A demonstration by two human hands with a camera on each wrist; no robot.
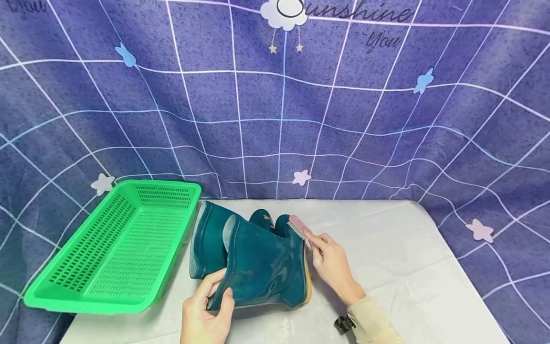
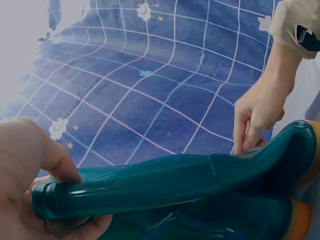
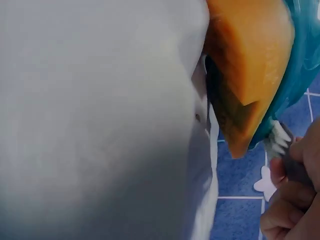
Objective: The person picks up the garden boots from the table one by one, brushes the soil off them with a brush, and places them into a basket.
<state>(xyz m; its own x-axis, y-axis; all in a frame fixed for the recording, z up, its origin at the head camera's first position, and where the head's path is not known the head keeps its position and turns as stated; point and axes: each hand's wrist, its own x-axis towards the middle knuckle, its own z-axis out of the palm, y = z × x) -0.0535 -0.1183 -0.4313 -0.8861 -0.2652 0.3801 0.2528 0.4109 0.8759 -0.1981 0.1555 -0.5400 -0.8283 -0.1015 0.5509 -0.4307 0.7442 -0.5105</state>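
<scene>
Two dark teal rubber boots with yellow-orange soles lie on their sides in the head view. My left hand (image 1: 207, 308) grips the top edge of the nearer boot (image 1: 262, 267), thumb outside and fingers at the opening. Behind it lies the other boot (image 1: 210, 239), partly hidden. A pink scrub brush (image 1: 299, 226) with pale bristles is held in my right hand (image 1: 333, 263). Its bristles meet the nearer boot's foot part, close to the toe. In the right wrist view the white bristles (image 3: 278, 137) touch the boot beside the orange sole (image 3: 255, 55).
A green plastic basket (image 1: 189, 210) with slotted walls stands left of the boots. White cloth (image 1: 404, 267) covers the table. Behind it hangs a blue-purple curtain (image 1: 258, 105) with a grid and stars. A dark watch or band (image 1: 343, 325) sits at the right sleeve.
</scene>
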